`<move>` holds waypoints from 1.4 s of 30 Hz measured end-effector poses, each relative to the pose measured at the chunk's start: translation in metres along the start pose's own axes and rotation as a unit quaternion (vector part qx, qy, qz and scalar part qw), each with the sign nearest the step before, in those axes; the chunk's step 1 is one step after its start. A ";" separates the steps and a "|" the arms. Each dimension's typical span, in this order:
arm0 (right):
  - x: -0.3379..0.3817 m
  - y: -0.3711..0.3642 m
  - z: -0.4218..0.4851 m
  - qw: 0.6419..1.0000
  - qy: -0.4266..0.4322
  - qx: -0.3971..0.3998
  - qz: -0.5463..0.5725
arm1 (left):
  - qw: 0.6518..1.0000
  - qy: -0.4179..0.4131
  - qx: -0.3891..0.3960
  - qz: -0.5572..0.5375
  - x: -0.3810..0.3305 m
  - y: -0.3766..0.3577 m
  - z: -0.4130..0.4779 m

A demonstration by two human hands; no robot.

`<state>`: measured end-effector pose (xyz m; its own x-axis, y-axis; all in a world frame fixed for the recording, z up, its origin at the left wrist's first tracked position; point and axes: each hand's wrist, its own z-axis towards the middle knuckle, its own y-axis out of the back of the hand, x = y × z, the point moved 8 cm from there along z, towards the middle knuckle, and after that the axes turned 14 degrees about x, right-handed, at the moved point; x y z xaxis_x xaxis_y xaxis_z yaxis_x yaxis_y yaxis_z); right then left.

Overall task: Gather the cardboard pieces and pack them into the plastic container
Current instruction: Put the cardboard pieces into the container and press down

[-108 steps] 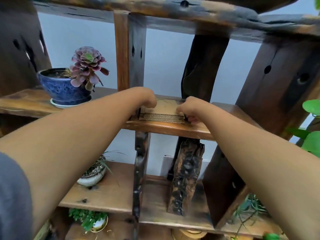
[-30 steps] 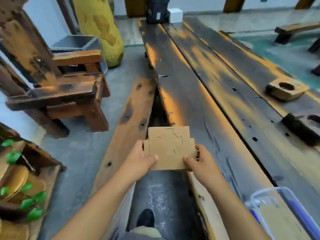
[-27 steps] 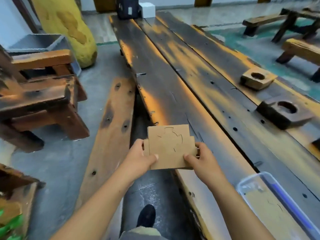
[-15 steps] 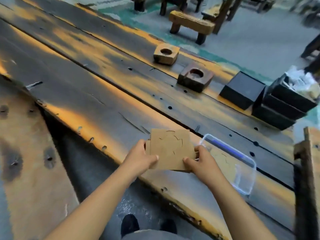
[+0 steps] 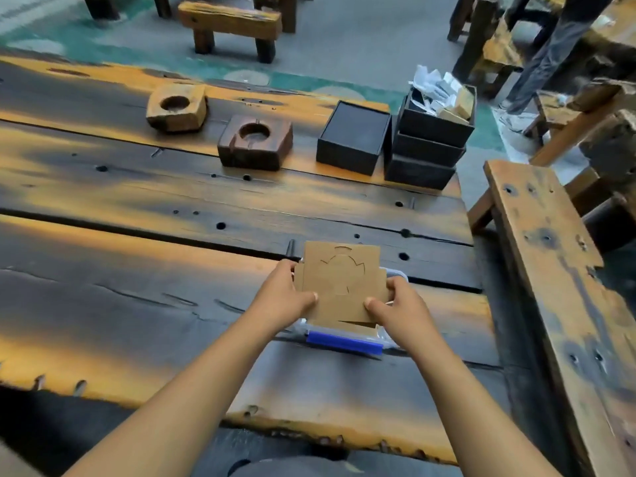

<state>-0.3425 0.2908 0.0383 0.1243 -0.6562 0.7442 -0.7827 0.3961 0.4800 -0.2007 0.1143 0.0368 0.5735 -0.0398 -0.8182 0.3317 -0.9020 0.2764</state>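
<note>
Cardboard stack held directly over the plastic container.

Your left hand (image 5: 285, 297) and right hand (image 5: 401, 306) pinch opposite edges of the cardboard pieces (image 5: 342, 284), keeping them level above the plastic container (image 5: 344, 342) on the counter (image 5: 137, 304). Beyond the container, wooden blocks (image 5: 254, 141) and black boxes (image 5: 354, 137) stand well clear.

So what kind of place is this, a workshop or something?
Probably a rustic woodwork showroom or workshop. The long table is rough, scorched planks, chunky timber benches stand on the floor, and carved wooden blocks with round hollows sit beside black boxes.
</note>
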 end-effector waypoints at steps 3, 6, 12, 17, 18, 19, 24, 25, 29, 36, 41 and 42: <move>-0.014 0.012 0.015 1.000 -0.014 0.016 0.001 | 1.000 0.005 -0.003 0.024 -0.009 -0.014 0.022; -0.027 0.018 0.028 0.999 -0.018 0.028 0.006 | 0.998 0.018 0.005 0.064 -0.012 -0.026 0.040; -0.048 0.010 0.050 0.997 -0.057 0.046 -0.023 | 0.993 0.045 0.031 0.100 0.005 -0.036 0.068; -0.062 -0.006 0.061 0.990 -0.114 0.049 -0.060 | 0.989 0.068 0.059 0.121 0.030 -0.043 0.084; -0.066 -0.010 0.062 0.988 -0.125 0.055 -0.065 | 0.987 0.074 0.059 0.134 0.034 -0.044 0.087; -0.069 -0.013 0.063 0.986 -0.138 0.059 -0.071 | 0.985 0.077 0.058 0.146 0.037 -0.044 0.088; -0.078 -0.018 0.067 0.976 -0.173 0.067 -0.110 | 0.979 0.072 0.075 0.175 0.048 -0.052 0.094; -0.079 -0.018 0.067 0.974 -0.177 0.072 -0.122 | 0.978 0.069 0.081 0.181 0.050 -0.055 0.093; -0.083 -0.020 0.071 0.966 -0.180 0.090 -0.161 | 0.963 0.076 0.103 0.235 0.058 -0.062 0.095; -0.088 -0.022 0.081 0.956 -0.191 0.139 -0.176 | 0.935 0.139 0.124 0.302 0.065 -0.065 0.104; -0.083 -0.020 0.088 0.954 -0.187 0.178 -0.154 | 0.926 0.146 0.167 0.307 0.055 -0.061 0.121; -0.080 -0.020 0.090 0.955 -0.183 0.182 -0.143 | 0.927 0.143 0.174 0.300 0.052 -0.060 0.125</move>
<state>-0.3917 0.2782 -0.0727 0.1945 -0.9113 0.3628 -0.9175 -0.0383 0.3958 -0.2841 0.1124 -0.0851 0.7682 -0.5080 -0.3896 -0.3445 -0.8410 0.4173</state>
